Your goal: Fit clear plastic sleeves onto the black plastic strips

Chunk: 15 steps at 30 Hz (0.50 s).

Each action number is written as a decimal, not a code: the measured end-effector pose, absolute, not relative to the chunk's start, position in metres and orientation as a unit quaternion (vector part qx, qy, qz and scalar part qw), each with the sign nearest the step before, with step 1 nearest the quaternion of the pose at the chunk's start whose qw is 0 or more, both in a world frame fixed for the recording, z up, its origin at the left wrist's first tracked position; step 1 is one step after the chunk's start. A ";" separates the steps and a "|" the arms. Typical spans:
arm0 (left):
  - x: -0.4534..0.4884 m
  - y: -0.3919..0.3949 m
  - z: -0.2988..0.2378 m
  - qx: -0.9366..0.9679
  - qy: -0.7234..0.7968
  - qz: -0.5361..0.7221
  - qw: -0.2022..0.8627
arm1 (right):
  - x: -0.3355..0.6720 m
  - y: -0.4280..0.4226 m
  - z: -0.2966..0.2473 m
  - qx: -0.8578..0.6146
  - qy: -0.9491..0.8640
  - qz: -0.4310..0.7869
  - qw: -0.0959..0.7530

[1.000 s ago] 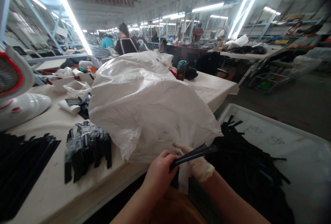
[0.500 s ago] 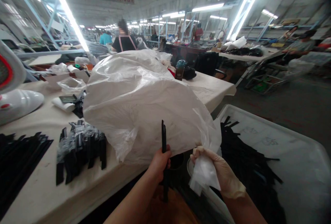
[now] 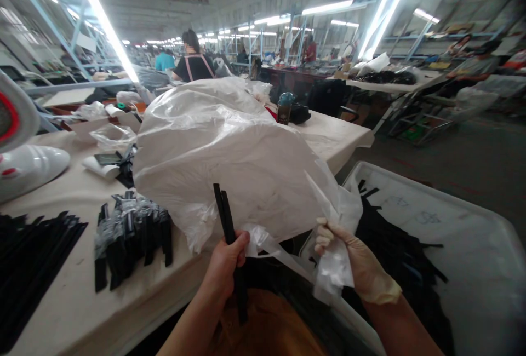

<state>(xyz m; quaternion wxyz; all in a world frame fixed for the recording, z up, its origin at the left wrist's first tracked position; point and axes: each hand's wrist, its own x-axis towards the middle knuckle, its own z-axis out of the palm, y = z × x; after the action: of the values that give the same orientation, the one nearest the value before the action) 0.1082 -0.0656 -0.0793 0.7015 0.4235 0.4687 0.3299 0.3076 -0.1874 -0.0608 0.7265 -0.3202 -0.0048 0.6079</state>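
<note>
A large, puffed-up translucent plastic bag (image 3: 230,153) lies over the table edge in front of me. Bare-skinned, my left hand (image 3: 230,257) is closed round a couple of flat black strips (image 3: 225,213), which stand upright and tilt left. A narrow fold of plastic runs from beside its fingers toward the right; whether those fingers also grip it, I cannot tell. My right hand (image 3: 349,257), in a pale thin glove, is closed on the bag's gathered edge, and a crumpled end hangs below the fist. What the black strips are for does not show.
On the table (image 3: 74,301) lie plastic-wrapped bundles of black strips (image 3: 131,235) and a loose pile of strips (image 3: 36,257). A white fan (image 3: 33,164) stands left, a dark cup (image 3: 284,108) behind the bag. At right is a white bin (image 3: 464,268) holding black strips. Other people work farther back.
My left hand has moved left with the black strips, which now lean left and are spread apart. My right hand has shifted slightly right with the bag edge. A fold of plastic now stretches between them.
</note>
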 end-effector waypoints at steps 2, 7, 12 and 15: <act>0.106 -0.069 -0.078 0.433 0.457 0.324 0.706 | 0.307 -0.186 -0.062 -0.362 -0.020 0.610 0.705; 0.102 -0.076 -0.073 0.458 0.454 0.316 0.696 | 0.268 -0.167 -0.081 -0.432 -0.049 0.693 0.576; 0.098 -0.074 -0.077 0.454 0.466 0.347 0.676 | 0.224 -0.159 -0.082 -0.415 -0.148 0.735 0.515; 0.099 -0.072 -0.081 0.438 0.467 0.357 0.680 | 0.219 -0.161 -0.076 -0.423 -0.144 0.755 0.480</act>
<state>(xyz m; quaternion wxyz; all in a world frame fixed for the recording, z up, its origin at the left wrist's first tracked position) 0.0987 -0.0717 -0.0813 0.6804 0.4377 0.4672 0.3567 0.2186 -0.1608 -0.0764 0.4798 -0.4226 -0.1435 0.7554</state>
